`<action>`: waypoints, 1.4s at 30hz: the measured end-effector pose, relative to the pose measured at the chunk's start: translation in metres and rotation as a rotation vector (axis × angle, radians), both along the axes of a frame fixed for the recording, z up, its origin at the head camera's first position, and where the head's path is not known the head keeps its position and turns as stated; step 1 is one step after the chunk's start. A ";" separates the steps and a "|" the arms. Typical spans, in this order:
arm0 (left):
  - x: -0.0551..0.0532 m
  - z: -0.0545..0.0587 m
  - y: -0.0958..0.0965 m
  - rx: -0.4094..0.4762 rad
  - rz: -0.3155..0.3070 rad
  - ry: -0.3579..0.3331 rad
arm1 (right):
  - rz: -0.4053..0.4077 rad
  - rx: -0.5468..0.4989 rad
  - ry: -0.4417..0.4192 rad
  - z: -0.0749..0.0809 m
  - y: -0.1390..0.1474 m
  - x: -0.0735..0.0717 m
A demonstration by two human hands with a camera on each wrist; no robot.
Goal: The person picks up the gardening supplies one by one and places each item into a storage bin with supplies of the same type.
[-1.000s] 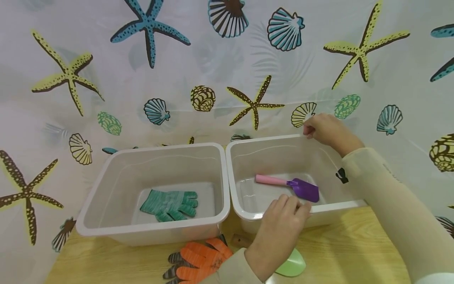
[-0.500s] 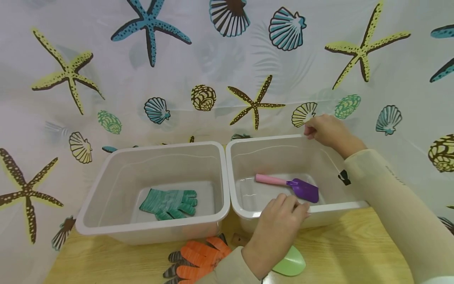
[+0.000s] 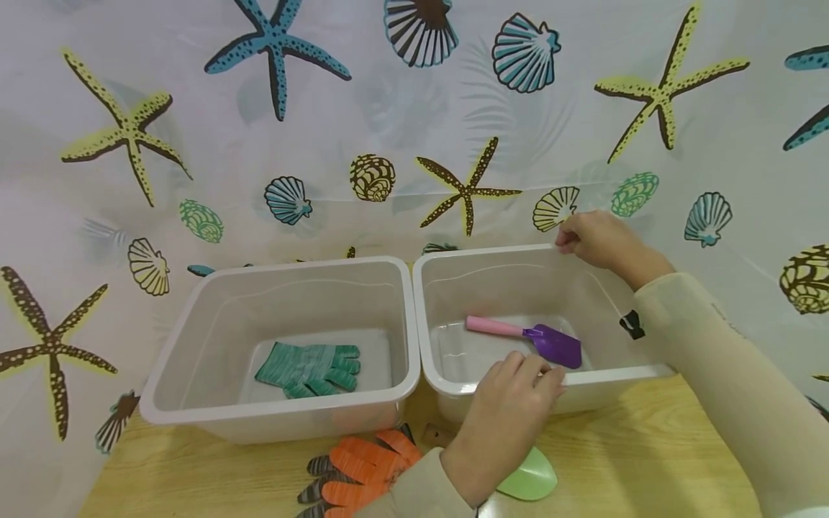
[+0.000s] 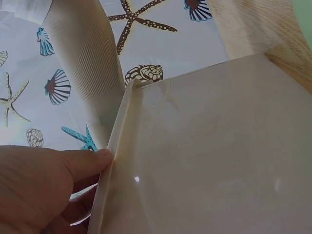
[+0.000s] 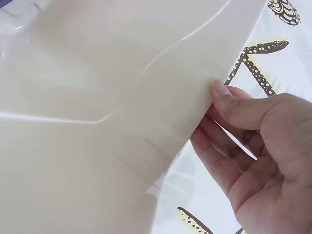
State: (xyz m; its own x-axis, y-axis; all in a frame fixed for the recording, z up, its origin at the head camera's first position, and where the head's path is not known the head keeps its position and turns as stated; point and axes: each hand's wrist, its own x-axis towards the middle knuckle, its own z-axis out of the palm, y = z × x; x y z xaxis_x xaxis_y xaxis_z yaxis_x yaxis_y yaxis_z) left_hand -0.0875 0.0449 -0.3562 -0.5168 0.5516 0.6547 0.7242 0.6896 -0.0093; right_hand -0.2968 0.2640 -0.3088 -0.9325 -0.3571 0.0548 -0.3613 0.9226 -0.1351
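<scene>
Both hands hold the rim of the right-hand white plastic basin (image 3: 622,376). At its near side, the left hand (image 3: 505,424) pinches the rim; in the left wrist view the thumb of that hand (image 4: 39,185) lies on the lip with fingers beneath. The right hand (image 3: 602,241) grips the far rim close to the right corner. From the right wrist, this hand (image 5: 273,141) shows its thumb on the inside wall and its fingers outside. Inside the basin lies a small trowel (image 3: 553,347) with a purple blade and a pink handle.
Beside it on the left stands another white basin (image 3: 278,411) with a green knitted glove (image 3: 311,367) in it. On the wooden table (image 3: 168,475) in front are an orange and grey glove (image 3: 363,467) and a light green rounded object (image 3: 531,475), partly hidden by the left arm.
Both hands keep their hold on the basin's rim. The head view has shifted very slightly; the basins and their contents stay put.
</scene>
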 end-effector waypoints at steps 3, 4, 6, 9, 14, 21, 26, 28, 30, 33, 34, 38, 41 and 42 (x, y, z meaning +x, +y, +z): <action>-0.001 0.004 -0.003 -0.007 -0.033 -0.002 | 0.020 -0.012 -0.016 0.000 0.000 0.000; -0.003 0.003 -0.003 0.009 -0.053 -0.014 | 0.030 -0.015 -0.016 -0.001 0.000 -0.001; -0.006 0.001 -0.005 0.050 -0.098 -0.041 | 0.052 -0.025 -0.010 -0.001 -0.001 -0.002; -0.010 -0.002 -0.010 0.125 -0.152 -0.098 | 0.092 -0.050 0.012 0.000 -0.001 -0.003; -0.007 0.009 -0.029 0.177 -0.184 -0.127 | 0.146 -0.086 0.053 0.010 -0.003 0.007; 0.006 0.038 -0.066 0.194 -0.167 -0.077 | 0.220 -0.120 0.091 0.035 -0.025 0.046; 0.018 0.054 -0.100 0.256 -0.136 -0.124 | 0.409 -0.159 0.215 0.045 -0.042 0.084; 0.021 0.059 -0.114 0.283 -0.118 -0.103 | 0.487 -0.181 0.275 0.046 -0.048 0.098; 0.024 0.063 -0.129 0.308 -0.097 -0.077 | 0.535 -0.199 0.328 0.048 -0.052 0.110; 0.024 0.065 -0.150 0.349 -0.059 -0.014 | 0.579 -0.212 0.394 0.049 -0.059 0.125; 0.024 0.066 -0.157 0.357 -0.039 -0.003 | 0.605 -0.221 0.409 0.049 -0.062 0.130; 0.022 0.064 -0.185 0.362 0.072 -0.010 | 0.763 -0.314 0.478 0.048 -0.077 0.145; 0.021 0.061 -0.205 0.352 0.166 -0.050 | 0.863 -0.399 0.548 0.048 -0.089 0.157; 0.021 0.060 -0.212 0.338 0.209 -0.072 | 0.878 -0.415 0.560 0.048 -0.093 0.162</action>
State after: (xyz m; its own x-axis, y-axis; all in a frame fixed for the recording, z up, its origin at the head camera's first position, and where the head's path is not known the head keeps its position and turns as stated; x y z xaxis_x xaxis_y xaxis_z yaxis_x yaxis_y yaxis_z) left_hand -0.0663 -0.1674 -0.2961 -0.6458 0.1898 0.7396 0.5590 0.7773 0.2886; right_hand -0.1347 0.1714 -0.2612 -0.1730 -0.7351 0.6555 -0.9708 0.2397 0.0126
